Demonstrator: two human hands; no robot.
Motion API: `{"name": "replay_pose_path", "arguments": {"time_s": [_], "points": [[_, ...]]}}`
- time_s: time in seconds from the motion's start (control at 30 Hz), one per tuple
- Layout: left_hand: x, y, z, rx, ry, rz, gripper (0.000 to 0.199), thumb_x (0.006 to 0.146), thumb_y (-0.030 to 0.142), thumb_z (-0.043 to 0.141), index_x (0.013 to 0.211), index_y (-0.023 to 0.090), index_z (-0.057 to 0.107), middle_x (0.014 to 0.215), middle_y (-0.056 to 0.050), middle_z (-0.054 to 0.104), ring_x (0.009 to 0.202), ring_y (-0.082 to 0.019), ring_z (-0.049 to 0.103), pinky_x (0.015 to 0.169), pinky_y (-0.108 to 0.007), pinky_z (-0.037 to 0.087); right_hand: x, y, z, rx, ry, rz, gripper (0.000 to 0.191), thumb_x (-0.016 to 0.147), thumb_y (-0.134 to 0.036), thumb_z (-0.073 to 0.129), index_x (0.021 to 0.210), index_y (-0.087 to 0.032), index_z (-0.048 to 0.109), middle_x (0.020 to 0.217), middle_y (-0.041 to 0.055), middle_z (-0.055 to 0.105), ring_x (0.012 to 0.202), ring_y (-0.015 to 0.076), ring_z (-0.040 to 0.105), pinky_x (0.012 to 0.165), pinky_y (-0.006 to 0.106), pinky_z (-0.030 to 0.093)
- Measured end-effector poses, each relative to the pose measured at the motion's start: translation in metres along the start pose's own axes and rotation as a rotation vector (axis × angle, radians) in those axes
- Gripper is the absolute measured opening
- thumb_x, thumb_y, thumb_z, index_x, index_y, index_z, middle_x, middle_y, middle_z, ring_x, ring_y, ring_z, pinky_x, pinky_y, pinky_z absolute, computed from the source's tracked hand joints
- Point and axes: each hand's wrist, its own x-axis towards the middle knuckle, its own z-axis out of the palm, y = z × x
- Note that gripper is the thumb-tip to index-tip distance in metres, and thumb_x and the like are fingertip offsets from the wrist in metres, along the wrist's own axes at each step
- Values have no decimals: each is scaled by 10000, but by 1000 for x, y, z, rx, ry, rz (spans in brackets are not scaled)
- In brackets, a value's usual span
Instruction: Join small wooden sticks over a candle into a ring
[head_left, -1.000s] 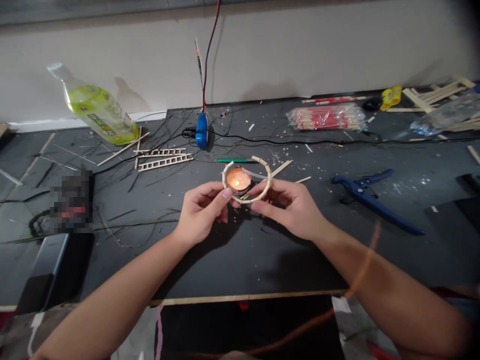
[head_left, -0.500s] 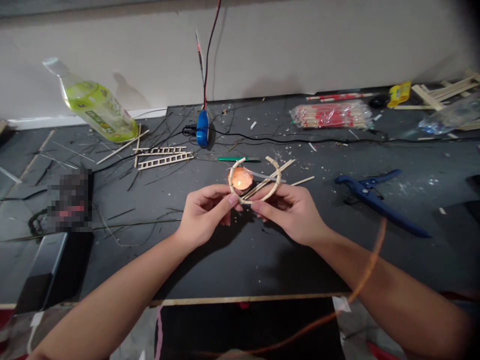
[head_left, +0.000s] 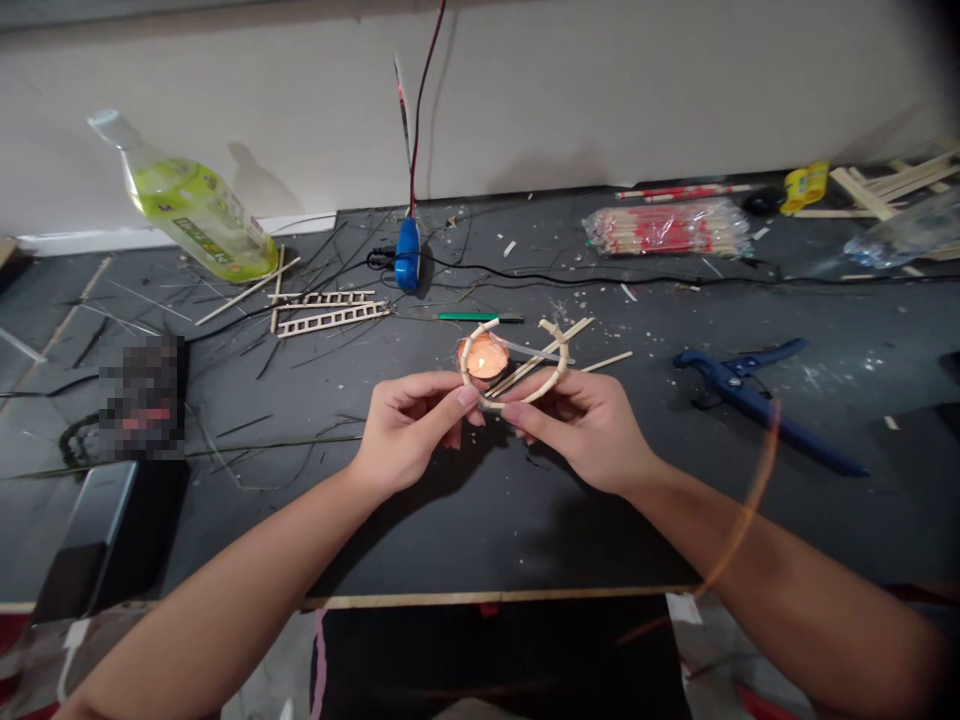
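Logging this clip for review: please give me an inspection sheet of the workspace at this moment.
surface: black work table, scattered with chips and thin dark strands.
job's things: open ring of jointed wooden pieces; lit tea-light candle shows inside it.
clutter: wooden sticks, ladder-shaped stick frames, green-handled tool, blue-handled pliers, bagged bundle of sticks, lime-green plastic bottle lying down.
hands: left hand and right hand both pinch the ring.
cables: black cable through blue plug; red-and-black wire rising.
surroundings: off-white wall behind; other people: nothing seen.
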Motion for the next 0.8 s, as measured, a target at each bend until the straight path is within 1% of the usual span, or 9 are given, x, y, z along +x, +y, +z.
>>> {"name": "replay_pose_path", "arguments": {"time_s": [0.27,0.33,0.43,0.47,0.5,0.57,0.63,0.73,0.8], "points": [[-1,-1,1,-5,-39,-26,146,918,309,779,956,171,808,699,-26,733,472,-74,574,445,-196,500,-2,1,5,85,12,36,178,800,-339,882,889,-218,788,686,-4,711,548,94,618,520,218,515],[-1,-1,-1,28,-30,-17,161,940,323,754,945,166,787,662,-10,690,463,-68,537,439,-195,452,-1,3,0,52,-56,2,345,744,-358,926,1032,-234,784,799,14,725,652,117,644,567,234,522],[0,1,-7,122,-5,55,155,971,317,715,925,170,740,660,14,608,491,-59,460,452,-201,356,6,5,-15,54,-116,-122,857,655,-590,933,1399,-279,644,1105,69,699,953,206,666,723,301,564],[0,3,-10,178,-6,97,155,985,305,693,911,172,718,683,13,590,520,-63,448,475,-211,346,9,5,-20,81,-73,-172,907,679,-711,858,1440,-284,612,1170,81,677,1024,231,653,779,330,572],[1,6,-13,252,-19,150,156,998,287,669,895,172,693,712,9,579,557,-72,446,504,-224,348,12,5,-26,97,-6,-216,866,735,-771,774,1436,-289,614,1197,84,664,1062,245,642,822,354,572],[1,11,-16,448,-86,274,144,1006,225,631,873,172,643,760,-4,566,638,-97,463,581,-253,378,15,3,-33,43,124,-293,658,838,-681,733,1381,-318,649,1202,72,669,1083,248,640,880,382,564],[2,17,-18,645,-186,399,102,983,150,617,883,172,611,804,-20,573,716,-124,499,662,-280,418,14,-2,-35,-81,184,-375,510,861,-481,787,1339,-342,674,1211,60,689,1103,257,650,918,410,551],[2,21,-17,787,-304,508,79,947,89,604,946,169,605,890,-59,615,824,-165,558,766,-324,472,8,-11,-28,-303,130,-540,513,809,-296,843,1302,-321,703,1200,64,728,1108,284,667,970,471,531],[2,21,-15,826,-341,554,99,933,79,606,981,166,608,921,-78,652,855,-184,583,792,-348,484,4,-15,-20,-432,58,-659,495,776,-228,865,1247,-290,728,1115,59,765,1045,276,693,969,481,536]]}}
